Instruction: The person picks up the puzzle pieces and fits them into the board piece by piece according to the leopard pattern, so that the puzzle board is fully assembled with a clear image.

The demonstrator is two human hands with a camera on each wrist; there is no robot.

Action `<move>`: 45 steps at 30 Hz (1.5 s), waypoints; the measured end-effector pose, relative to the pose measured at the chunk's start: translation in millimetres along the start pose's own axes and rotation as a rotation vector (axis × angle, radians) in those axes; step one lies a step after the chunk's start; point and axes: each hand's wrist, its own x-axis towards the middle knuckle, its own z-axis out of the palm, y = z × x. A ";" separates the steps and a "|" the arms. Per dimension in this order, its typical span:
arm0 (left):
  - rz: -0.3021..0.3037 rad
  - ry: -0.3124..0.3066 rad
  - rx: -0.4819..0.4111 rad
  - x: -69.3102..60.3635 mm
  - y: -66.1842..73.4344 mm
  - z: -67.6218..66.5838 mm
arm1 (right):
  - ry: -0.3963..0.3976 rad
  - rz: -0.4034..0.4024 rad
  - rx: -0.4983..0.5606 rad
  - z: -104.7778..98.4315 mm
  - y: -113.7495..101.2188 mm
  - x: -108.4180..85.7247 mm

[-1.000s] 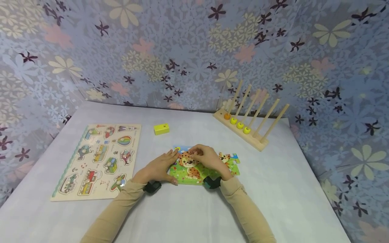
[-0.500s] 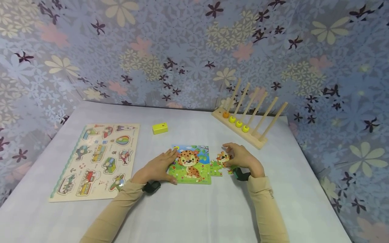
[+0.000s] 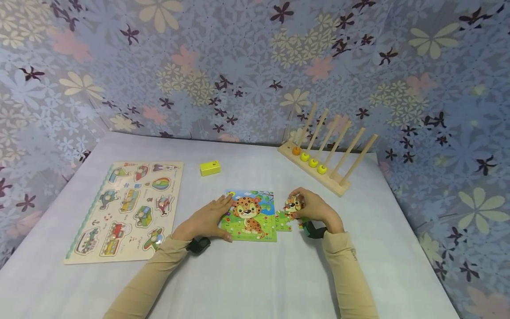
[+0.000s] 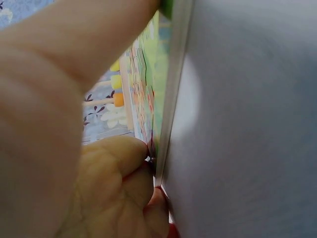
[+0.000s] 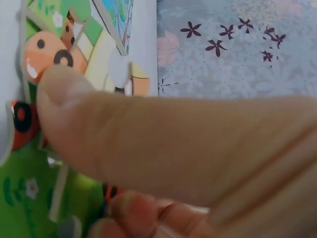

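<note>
A square leopard picture board (image 3: pixel 249 219) lies flat at mid-table. My left hand (image 3: pixel 208 220) rests along its left edge, fingers extended and thumb at the lower corner; in the left wrist view the board (image 4: pixel 173 84) shows edge-on between thumb and fingers. Just right of the board, my right hand (image 3: pixel 316 207) pinches a puzzle piece (image 3: pixel 292 204) showing part of an animal face. A green puzzle piece (image 3: pixel 283 221) lies by the board's right edge. In the right wrist view the thumb (image 5: pixel 99 129) presses on an orange-and-green piece (image 5: pixel 37 54), with other pieces around it.
A wooden board with vehicle pictures (image 3: pixel 135 221) lies on the left. Behind the leopard board sits a yellow block (image 3: pixel 210 168). A wooden peg rack (image 3: pixel 330 181) with one orange and several yellow beads stands at the back right, near the patterned cloth wall.
My right hand has moved from above the leopard board to the loose pieces on its right, where its fingers have closed on one. The left hand has stayed in place.
</note>
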 end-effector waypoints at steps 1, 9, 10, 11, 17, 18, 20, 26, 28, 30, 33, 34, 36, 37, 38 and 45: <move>-0.001 0.002 -0.001 -0.2 0.0 -0.2 | 0.002 0.005 0.019 0.0 0.2 0.7; -0.010 0.009 -0.009 -1.7 0.5 -0.6 | 0.049 0.031 0.066 0.2 1.4 3.9; -0.012 0.009 -0.010 -1.9 0.6 -0.6 | 0.063 0.025 0.063 0.5 1.3 4.0; -0.013 0.008 -0.010 -2.1 0.9 -0.6 | 0.076 0.018 0.069 0.9 1.0 4.3; -0.005 0.009 -0.002 -1.5 0.6 -0.1 | 0.134 -0.039 0.166 7.4 -6.1 9.4; -0.003 0.009 0.000 -1.3 0.3 0.0 | 0.127 -0.047 0.194 9.7 -9.0 10.7; 0.000 0.009 0.002 -0.7 -0.4 0.2 | 0.105 -0.057 0.243 16.3 -16.2 13.8; 0.003 0.008 0.004 -0.8 -0.8 -0.3 | 0.008 -0.086 0.306 44.0 -44.8 24.3; 0.009 0.014 0.000 -0.8 -0.4 -0.1 | -0.011 -0.097 0.303 52.3 -53.7 27.8; 0.010 0.014 0.000 -0.7 0.5 0.0 | -0.015 -0.095 0.294 59.3 -60.5 31.1; 0.009 0.013 0.000 0.2 1.3 0.9 | 0.013 -0.061 0.257 68.4 -67.0 35.3; 0.007 0.011 0.000 0.3 1.6 1.1 | 0.027 -0.046 0.241 70.9 -68.3 36.0; 0.005 0.009 -0.001 0.4 1.7 1.3 | 0.057 -0.022 0.210 75.2 -70.5 36.6; 0.005 0.010 -0.002 0.4 1.6 1.4 | 0.071 -0.012 0.200 76.5 -71.6 36.5; 0.004 0.011 -0.004 0.3 1.2 1.4 | 0.086 -0.007 0.182 77.7 -72.6 36.3; 0.001 0.011 -0.004 -0.4 -0.7 0.2 | 0.171 -0.032 0.044 83.1 -80.3 33.9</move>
